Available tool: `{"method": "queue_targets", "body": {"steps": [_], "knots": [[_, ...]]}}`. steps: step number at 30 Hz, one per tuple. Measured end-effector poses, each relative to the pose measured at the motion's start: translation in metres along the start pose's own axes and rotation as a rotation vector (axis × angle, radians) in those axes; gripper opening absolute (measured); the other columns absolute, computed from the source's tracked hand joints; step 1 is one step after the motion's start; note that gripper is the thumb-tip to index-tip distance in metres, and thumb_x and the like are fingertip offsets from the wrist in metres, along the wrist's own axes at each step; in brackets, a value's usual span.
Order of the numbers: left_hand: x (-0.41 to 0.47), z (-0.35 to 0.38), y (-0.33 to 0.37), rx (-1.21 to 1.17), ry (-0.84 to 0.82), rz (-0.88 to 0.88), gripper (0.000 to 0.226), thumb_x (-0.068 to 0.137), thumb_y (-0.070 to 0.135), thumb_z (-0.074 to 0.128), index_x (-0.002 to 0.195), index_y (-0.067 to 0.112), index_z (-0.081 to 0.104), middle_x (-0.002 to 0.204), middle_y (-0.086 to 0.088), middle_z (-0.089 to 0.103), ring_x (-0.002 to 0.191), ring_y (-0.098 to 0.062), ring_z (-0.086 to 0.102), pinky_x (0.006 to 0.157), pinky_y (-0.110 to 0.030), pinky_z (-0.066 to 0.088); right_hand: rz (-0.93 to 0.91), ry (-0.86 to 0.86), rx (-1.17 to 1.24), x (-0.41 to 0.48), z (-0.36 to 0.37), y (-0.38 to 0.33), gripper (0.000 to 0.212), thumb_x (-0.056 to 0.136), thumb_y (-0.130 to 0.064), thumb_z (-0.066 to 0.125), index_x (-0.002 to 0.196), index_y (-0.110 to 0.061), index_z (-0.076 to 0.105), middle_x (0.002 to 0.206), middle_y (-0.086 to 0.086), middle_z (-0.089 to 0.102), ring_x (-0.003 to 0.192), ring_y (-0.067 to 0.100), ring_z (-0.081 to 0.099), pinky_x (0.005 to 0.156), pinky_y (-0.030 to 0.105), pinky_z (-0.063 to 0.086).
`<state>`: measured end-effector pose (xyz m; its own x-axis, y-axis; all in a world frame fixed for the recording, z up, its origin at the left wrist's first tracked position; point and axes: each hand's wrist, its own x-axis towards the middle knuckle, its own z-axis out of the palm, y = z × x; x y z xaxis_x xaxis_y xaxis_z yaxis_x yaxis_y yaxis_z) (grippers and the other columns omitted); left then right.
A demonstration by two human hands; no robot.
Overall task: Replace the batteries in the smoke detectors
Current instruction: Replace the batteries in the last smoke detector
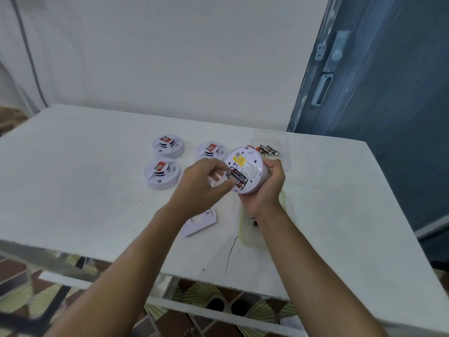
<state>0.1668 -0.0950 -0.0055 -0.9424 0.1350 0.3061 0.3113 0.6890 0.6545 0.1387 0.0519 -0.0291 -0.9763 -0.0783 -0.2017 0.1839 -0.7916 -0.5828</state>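
the smoke detector (250, 166) is gripped back-up by the curled fingers of the right hand (266, 188), above the table (97, 190). the batteries (237, 179) lie in its open bay, their long axis slanting from upper left to lower right. their left end is pinched by the left hand (199, 183).

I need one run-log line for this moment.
task: battery swap | right hand: holds open detector | left hand: pinches batteries in its bay | table: three more detectors

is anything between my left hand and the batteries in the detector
Nothing visible. The left hand pinches at the batteries in the open bay of the detector, which the right hand holds.
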Motion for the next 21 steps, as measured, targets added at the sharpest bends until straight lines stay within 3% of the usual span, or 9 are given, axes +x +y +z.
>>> {"method": "queue_targets", "body": {"steps": [3, 8, 15, 21], "knots": [[0.004, 0.013, 0.01, -0.006, 0.043, -0.029, 0.031, 0.078, 0.038, 0.077, 0.104, 0.023, 0.066, 0.09, 0.019, 0.06, 0.085, 0.004, 0.057, 0.071, -0.008, 0.043, -0.061, -0.002, -0.047, -0.002, 0.001, -0.003, 0.042, 0.085, -0.034, 0.04, 0.111, -0.015, 0.066, 0.093, 0.008, 0.07, 0.085, 0.025, 0.065, 0.067, 0.029, 0.048], [0.01, 0.024, 0.019, -0.068, 0.059, -0.115, 0.033, 0.074, 0.037, 0.079, 0.102, 0.023, 0.069, 0.09, 0.017, 0.065, 0.084, 0.004, 0.06, 0.078, -0.022, 0.053, -0.16, 0.005, -0.091, -0.003, -0.002, -0.011, 0.049, 0.072, -0.033, 0.045, 0.113, -0.013, 0.063, 0.093, 0.008, 0.068, 0.085, 0.025, 0.065, 0.068, 0.031, 0.051], [0.017, 0.033, 0.025, -0.167, 0.021, -0.205, 0.035, 0.066, 0.036, 0.084, 0.093, 0.022, 0.068, 0.083, 0.012, 0.068, 0.074, 0.0, 0.061, 0.069, -0.009, 0.049, -0.195, 0.02, -0.131, -0.006, -0.006, -0.017, 0.048, 0.072, -0.032, 0.044, 0.113, -0.013, 0.062, 0.095, 0.009, 0.066, 0.084, 0.024, 0.065, 0.066, 0.029, 0.053], [0.021, 0.039, 0.028, -0.236, -0.012, -0.226, 0.035, 0.063, 0.032, 0.085, 0.089, 0.021, 0.063, 0.079, 0.008, 0.063, 0.067, -0.002, 0.054, 0.062, -0.011, 0.047, -0.234, 0.053, -0.119, -0.007, -0.006, -0.018, 0.052, 0.073, -0.032, 0.043, 0.117, -0.009, 0.059, 0.096, 0.012, 0.064, 0.083, 0.024, 0.064, 0.065, 0.029, 0.052]]}}
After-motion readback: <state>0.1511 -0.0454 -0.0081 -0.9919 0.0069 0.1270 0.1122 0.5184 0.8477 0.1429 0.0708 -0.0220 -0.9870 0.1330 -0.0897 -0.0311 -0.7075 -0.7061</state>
